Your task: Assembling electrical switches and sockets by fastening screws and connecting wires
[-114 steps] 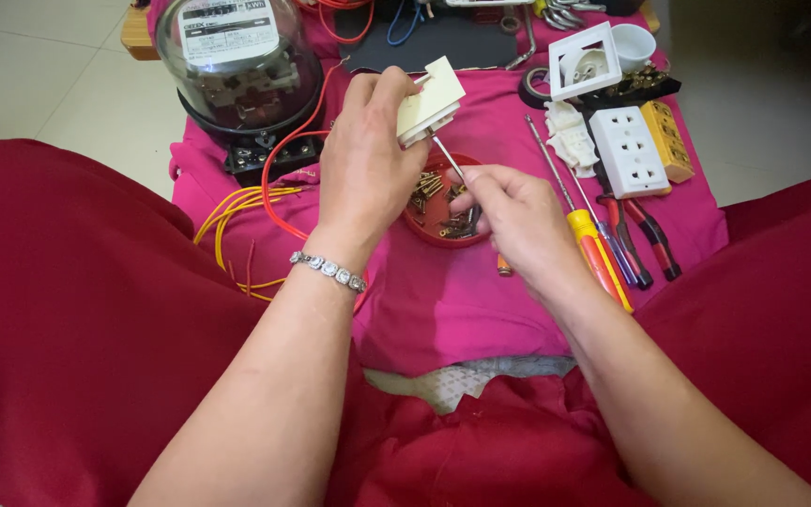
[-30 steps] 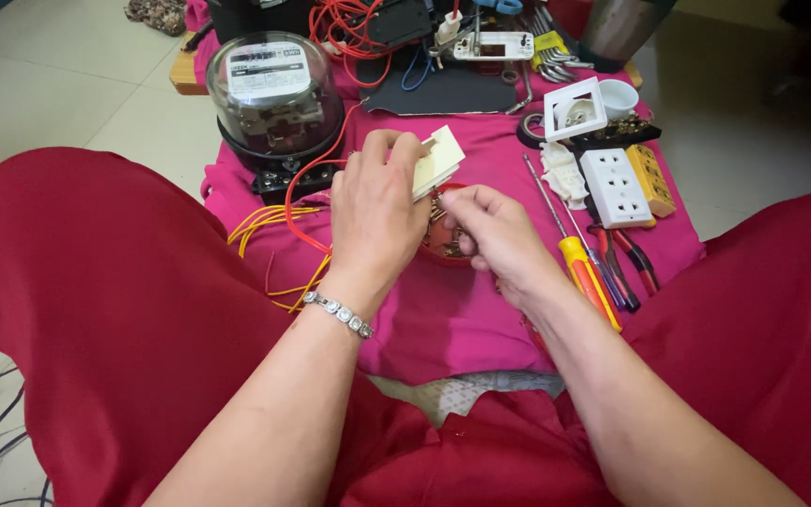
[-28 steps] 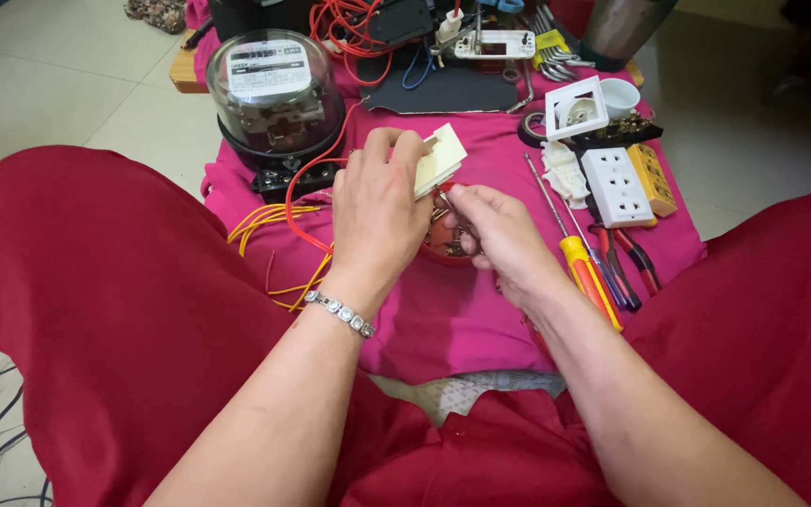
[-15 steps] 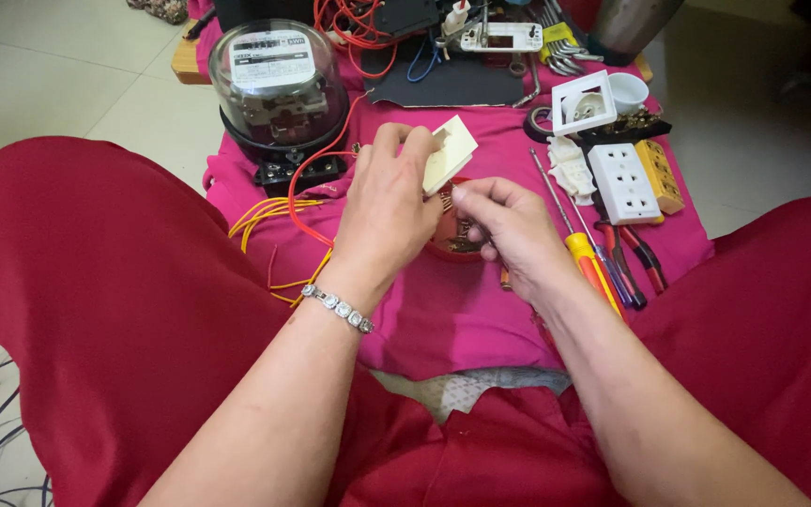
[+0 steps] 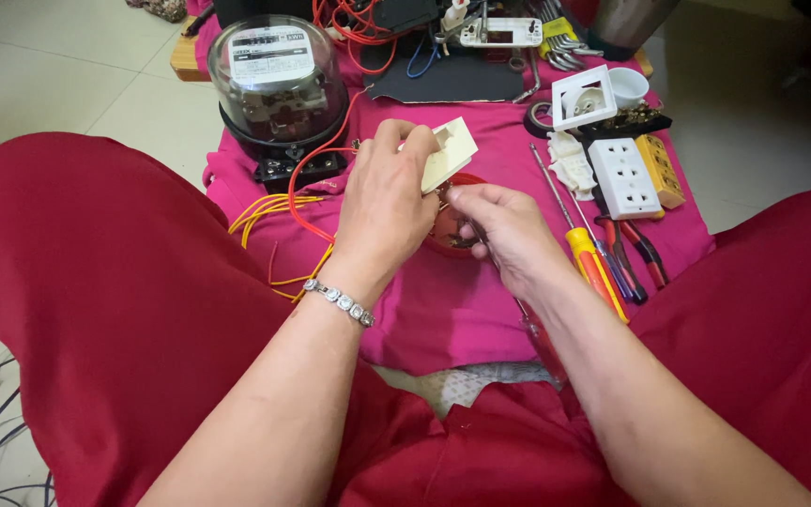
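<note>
Right hand (image 5: 504, 225) lifted nearer – cream plastic plate (image 5: 450, 155), left hand (image 5: 389, 202)

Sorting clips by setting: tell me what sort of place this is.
Probably a home floor used as a makeshift electrical work spot: tiled floor, pink cloth spread with an electricity meter, white socket plate and screwdrivers.

hands: 2 (image 5: 389, 202) (image 5: 509, 230)
meter: 1 (image 5: 279, 89)
socket plates: 3 (image 5: 450, 153) (image 5: 623, 176) (image 5: 582, 98)
bowl: 1 (image 5: 448, 235)
bracelet: 1 (image 5: 338, 302)
</note>
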